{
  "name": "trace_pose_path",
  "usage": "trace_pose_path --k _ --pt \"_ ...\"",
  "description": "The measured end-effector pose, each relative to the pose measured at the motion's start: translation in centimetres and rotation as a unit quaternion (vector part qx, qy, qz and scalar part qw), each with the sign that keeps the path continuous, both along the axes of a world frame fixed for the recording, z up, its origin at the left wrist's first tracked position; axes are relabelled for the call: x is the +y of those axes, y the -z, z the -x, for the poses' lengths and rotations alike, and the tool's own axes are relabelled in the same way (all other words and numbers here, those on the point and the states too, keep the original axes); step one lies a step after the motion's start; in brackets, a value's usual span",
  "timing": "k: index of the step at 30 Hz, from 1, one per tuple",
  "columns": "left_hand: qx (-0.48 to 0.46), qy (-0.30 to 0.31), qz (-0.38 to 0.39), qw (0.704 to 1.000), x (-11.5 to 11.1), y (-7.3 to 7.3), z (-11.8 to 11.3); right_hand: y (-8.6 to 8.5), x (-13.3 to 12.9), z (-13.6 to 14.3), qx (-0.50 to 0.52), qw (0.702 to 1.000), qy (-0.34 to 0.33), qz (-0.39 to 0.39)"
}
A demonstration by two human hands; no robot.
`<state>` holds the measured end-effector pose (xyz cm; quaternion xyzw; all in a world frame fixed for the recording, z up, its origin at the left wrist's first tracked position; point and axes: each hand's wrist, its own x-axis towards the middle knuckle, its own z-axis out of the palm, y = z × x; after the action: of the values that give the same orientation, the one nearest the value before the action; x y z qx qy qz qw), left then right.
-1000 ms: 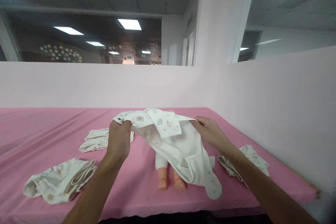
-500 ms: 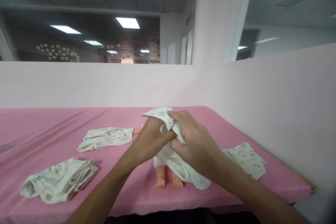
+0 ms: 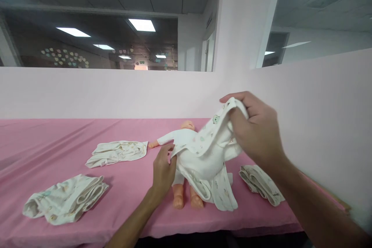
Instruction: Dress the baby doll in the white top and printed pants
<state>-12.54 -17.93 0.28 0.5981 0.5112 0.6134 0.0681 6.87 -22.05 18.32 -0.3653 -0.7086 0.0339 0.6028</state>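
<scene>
A white baby garment with small printed animals (image 3: 200,159) hangs between my two hands, above the doll (image 3: 181,135) lying on its back. My right hand (image 3: 255,128) grips its upper right part, raised above the bed. Lower down, my left hand (image 3: 164,166) pinches its left edge beside the doll's body. The doll wears white; its head, one outstretched arm and both feet show, while the cloth covers much of its trunk and its other arm.
Folded printed baby clothes (image 3: 66,199) lie at the front left. Another folded garment (image 3: 117,153) is near the doll's hand, and one more (image 3: 260,184) rests at the right. A pink sheet (image 3: 124,190) covers the surface, with a white wall (image 3: 116,93) behind.
My hands have moved apart: the right one up and to the right, the left one down and leftward. The garment is now spread between them, and the doll's head and arm are uncovered.
</scene>
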Motion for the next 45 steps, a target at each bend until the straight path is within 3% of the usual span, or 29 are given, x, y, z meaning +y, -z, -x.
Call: trace_pose_path --k 3,7,10,13,17,21,24,28,31,35,39,42,45 --pt "-0.036 0.045 0.006 0.998 -0.5 -1.3 2.6 -1.2 0.6 -1.9 0.027 0.999 0.034 -0.022" --pt "-0.027 -0.079 -0.048 0.995 -2.2 -5.6 6.0 -1.5 2.9 -4.7 0.093 0.994 0.063 -0.002" --pt "-0.025 -0.123 -0.043 0.991 -2.8 -8.7 8.1 -0.6 4.7 -5.9 0.127 0.989 0.053 0.052" --pt "0.02 -0.122 0.007 0.992 -2.9 -10.1 9.8 1.4 5.9 -6.2 0.076 0.986 0.04 0.144" --pt "0.036 -0.045 0.11 0.992 -3.3 -9.3 11.6 6.0 7.2 -6.8 -0.065 0.952 -0.001 0.299" --pt "-0.037 0.062 0.209 0.975 -4.6 -8.0 12.0 11.1 7.5 -7.2 -0.196 0.914 0.023 0.353" --pt "-0.035 0.072 0.211 0.974 -5.5 -7.7 10.9 13.8 6.0 -5.7 -0.245 0.915 0.02 0.319" --pt "0.037 0.048 0.169 0.984 -6.1 -7.2 8.8 16.7 2.9 -1.5 -0.281 0.938 -0.075 0.191" --pt "0.081 0.029 0.156 0.984 -6.5 -6.5 7.7 18.5 1.5 1.5 -0.313 0.94 -0.085 0.103" --pt "0.109 0.011 0.157 0.982 -7.1 -5.9 7.3 20.2 1.2 3.8 -0.351 0.934 -0.051 0.036" --pt "0.152 0.056 0.175 0.971 -7.4 -5.4 7.9 21.0 1.4 4.3 -0.394 0.918 -0.05 0.012" --pt "0.183 0.107 0.207 0.955 -7.5 -5.0 9.3 20.7 1.6 3.9 -0.398 0.915 -0.061 0.013" --pt "0.229 0.12 0.226 0.939 -7.4 -4.8 11.3 18.9 1.8 2.9 -0.318 0.939 -0.095 0.095"
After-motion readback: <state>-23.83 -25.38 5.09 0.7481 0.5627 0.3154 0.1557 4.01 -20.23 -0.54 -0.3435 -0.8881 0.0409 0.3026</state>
